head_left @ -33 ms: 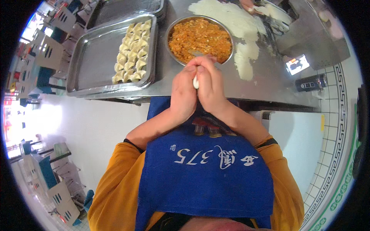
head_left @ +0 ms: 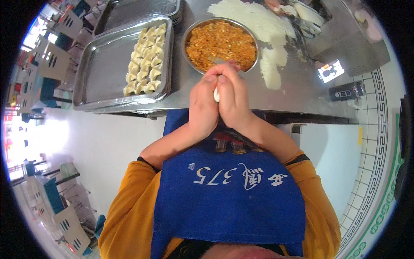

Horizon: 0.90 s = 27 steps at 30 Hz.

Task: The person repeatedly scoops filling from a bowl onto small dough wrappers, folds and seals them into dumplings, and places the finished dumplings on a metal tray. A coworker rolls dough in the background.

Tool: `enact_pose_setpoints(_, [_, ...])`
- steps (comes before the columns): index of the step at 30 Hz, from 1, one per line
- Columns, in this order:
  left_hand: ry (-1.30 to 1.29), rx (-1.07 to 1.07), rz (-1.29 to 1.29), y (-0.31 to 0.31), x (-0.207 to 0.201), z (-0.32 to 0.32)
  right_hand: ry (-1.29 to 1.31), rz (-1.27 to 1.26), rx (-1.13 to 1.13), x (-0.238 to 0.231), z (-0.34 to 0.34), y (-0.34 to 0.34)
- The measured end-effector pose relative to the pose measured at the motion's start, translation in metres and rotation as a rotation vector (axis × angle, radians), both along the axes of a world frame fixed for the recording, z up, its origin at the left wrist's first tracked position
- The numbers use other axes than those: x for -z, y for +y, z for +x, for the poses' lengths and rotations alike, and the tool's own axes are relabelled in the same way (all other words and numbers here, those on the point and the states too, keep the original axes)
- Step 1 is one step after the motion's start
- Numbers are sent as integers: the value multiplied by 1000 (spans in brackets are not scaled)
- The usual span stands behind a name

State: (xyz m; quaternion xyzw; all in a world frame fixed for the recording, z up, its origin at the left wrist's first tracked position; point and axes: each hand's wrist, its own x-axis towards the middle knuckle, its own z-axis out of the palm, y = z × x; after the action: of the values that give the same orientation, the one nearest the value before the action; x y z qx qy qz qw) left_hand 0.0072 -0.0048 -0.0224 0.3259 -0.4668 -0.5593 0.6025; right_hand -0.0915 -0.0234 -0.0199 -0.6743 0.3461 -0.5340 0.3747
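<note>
My left hand (head_left: 202,102) and my right hand (head_left: 235,98) are pressed together at the near edge of the metal table, thumbs side by side. Between them a dumpling (head_left: 216,95) is squeezed; only a bit of its white dough shows. Just beyond my fingers stands a round metal bowl (head_left: 184,47) of orange-brown chopped filling (head_left: 222,39). A flat grey utensil (head_left: 215,59) pokes into the filling, partly hidden by my fingers. To the left, folded dumplings (head_left: 146,58) stand in rows along the right side of a metal tray (head_left: 101,75).
Another stack of trays (head_left: 138,15) lies behind. White flour (head_left: 258,23) covers the table right of the bowl, where another person's hand (head_left: 272,5) shows at the far edge. A lit phone (head_left: 331,71) and a dark cylinder (head_left: 346,91) are at the right.
The bowl, trays and table sit slightly further left in the view. My hands stay pressed together, and slightly more white dough shows between them.
</note>
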Motion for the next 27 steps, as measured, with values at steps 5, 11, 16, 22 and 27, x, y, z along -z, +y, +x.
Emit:
enact_pose_setpoints(5, [-231,-47,-195,3,-6,1,-20,-61,7,-8,-2,10])
enact_pose_setpoints(11, [270,111,150,-9,16,12,66,211,39,7,-43,-8])
enact_pose_setpoints(16, [-246,-186,14,-9,10,69,925,112,652,69,-137,-67])
enact_pose_setpoints(22, [-883,-743,-100,-4,-8,167,1249,-103,656,136,-183,-60])
enact_pose_setpoints(27, [-1273,-798,101,1,-6,230,1236,76,584,121,-185,-63])
